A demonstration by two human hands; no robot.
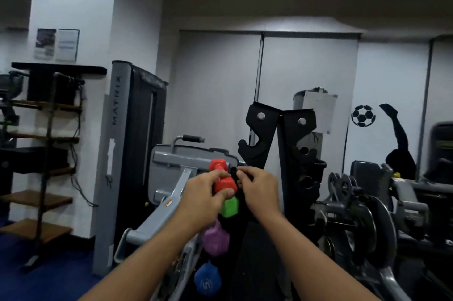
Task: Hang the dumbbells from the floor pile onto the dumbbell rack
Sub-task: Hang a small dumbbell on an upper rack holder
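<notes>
A tall black dumbbell rack (263,134) stands in the middle of the head view, with hook-shaped cradles down its sides. My left hand (203,196) grips a red dumbbell (224,178) by its handle, holding it at a cradle on the rack's left side. My right hand (259,188) grips the black rack edge beside the red dumbbell. Below the red one hang a green dumbbell (229,207), a purple dumbbell (215,238) and a blue dumbbell (207,278). The floor pile is out of view.
A grey weight machine (137,134) stands left of the rack, its grey arm (171,193) reaching under my left forearm. A wooden shelf unit (46,153) is at far left. Plate-loaded equipment (362,217) crowds the right. Blue floor (49,276) lies at lower left.
</notes>
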